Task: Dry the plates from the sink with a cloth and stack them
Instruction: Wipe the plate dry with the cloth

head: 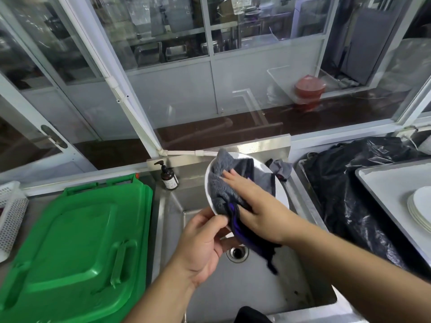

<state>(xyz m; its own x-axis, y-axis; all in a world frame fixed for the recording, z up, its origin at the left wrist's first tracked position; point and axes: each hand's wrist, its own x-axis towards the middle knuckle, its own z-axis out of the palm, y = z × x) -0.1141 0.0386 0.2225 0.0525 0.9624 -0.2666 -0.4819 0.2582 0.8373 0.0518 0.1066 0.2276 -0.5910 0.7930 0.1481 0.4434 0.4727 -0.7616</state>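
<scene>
Left hand (203, 241) is gripping a white plate (281, 194) by its lower rim, holding it tilted over the steel sink (256, 283). Right hand (256, 206) is pressing a grey cloth (221, 187) flat against the plate face. Dried plates (419, 208) are sitting stacked on a tray (384, 180) at the counter's right edge. Green bin lid (77, 248) is lying left of the sink; soap bottle (169, 177) is standing at its back-left corner. Glass partitions behind.

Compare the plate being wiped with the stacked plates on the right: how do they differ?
The held plate is tilted above the sink, while the stacked plates lie flat on a tray. The held plate is gripped at its rim by the left hand, with the right hand pressing a grey cloth over it; the stacked plates are untouched and uncovered. Both are white.
</scene>
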